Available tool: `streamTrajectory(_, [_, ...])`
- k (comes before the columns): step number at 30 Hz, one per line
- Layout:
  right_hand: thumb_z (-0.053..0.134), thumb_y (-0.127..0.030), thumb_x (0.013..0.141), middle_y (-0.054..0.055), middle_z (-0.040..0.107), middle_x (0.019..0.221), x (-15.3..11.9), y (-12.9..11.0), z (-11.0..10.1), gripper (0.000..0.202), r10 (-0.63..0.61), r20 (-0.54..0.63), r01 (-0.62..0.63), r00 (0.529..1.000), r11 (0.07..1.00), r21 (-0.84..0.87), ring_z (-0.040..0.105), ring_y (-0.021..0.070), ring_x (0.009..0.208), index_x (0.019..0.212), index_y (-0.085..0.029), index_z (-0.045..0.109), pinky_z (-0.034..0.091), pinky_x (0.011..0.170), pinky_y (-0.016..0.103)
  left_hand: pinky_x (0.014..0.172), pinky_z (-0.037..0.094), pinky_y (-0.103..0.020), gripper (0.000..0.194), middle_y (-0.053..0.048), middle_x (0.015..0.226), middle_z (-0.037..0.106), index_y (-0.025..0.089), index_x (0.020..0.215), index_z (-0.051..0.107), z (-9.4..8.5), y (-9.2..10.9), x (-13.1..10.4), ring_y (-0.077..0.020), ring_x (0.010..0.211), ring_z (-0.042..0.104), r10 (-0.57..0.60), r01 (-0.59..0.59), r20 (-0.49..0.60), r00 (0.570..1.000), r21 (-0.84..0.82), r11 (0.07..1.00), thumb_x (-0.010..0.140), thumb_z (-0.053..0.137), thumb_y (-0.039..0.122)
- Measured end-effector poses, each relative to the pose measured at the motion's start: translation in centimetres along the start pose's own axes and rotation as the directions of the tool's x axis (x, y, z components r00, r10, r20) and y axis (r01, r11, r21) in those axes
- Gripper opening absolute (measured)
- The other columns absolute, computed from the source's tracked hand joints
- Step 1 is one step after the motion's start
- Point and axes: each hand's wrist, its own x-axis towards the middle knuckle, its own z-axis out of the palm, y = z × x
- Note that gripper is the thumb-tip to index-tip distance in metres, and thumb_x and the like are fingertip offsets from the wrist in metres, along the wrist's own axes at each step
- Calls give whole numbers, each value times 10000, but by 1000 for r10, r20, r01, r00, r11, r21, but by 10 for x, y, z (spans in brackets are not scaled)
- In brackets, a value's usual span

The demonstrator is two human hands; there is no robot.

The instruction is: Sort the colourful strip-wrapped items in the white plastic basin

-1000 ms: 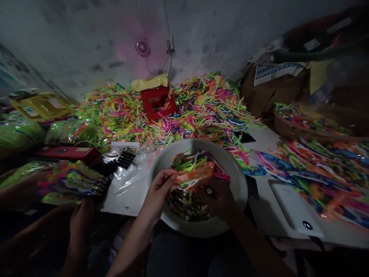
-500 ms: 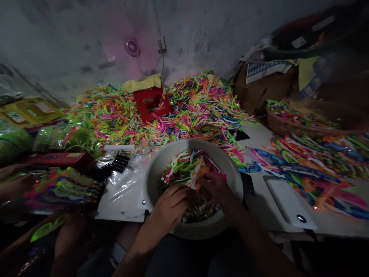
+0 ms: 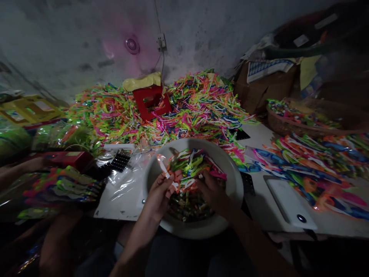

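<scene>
A round pale basin (image 3: 235,184) stands in front of me, holding a heap of bright strip-like plastic pieces (image 3: 188,161) and many small dark parts (image 3: 187,207). Over its left side, my left hand (image 3: 160,190) is closed on an orange and white plastic piece (image 3: 163,166), whose upper end sticks up past the thumb. My right hand (image 3: 215,194) reaches into the basin from the right. Its fingers are pinched together beside the heap, with a tiny white bit (image 3: 201,176) at the fingertips. What else they grip is too dark to make out.
A large pile of colourful pieces (image 3: 198,104) lies against the wall around a red plastic stool (image 3: 151,102). A co-worker's hand (image 3: 36,164) is at the left by a red box (image 3: 69,159). At the right are a white power bank (image 3: 288,202) and a brown basin (image 3: 305,125).
My left hand has moved left and turned, bringing up the orange and white piece. My right hand has shifted slightly, staying over the basin. The co-worker's hands at the left have moved.
</scene>
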Motion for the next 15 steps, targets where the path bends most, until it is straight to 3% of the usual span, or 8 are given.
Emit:
streamTrajectory(5, [354,-336,915,-26,503,662,-2,0,4,206,-85,198,106,976,990,-98,470,123,610,812,-194,461,310,568,233,775,506,-221,315,-73,1056,647,175,1049,584,-5,-4,-1,-152,931,619,11,-11,8,1000,-81,997,741,646,197])
streamTrajectory(10, [280,-291,937,19,558,775,-6,-3,10,169,-106,211,147,972,971,-189,514,148,698,919,-200,421,327,620,246,802,501,-202,380,-56,1153,603,220,1116,557,-8,-6,0,-154,1045,571,44,-46,-19,999,-111,993,747,644,192])
streamTrajectory(15, [293,-271,933,36,590,766,-6,-5,13,186,-61,290,184,955,889,-420,556,164,700,952,-188,459,303,600,247,816,511,-243,360,-69,1090,634,188,1088,571,-7,-5,0,-169,991,601,36,-36,-7,999,-109,993,738,650,180])
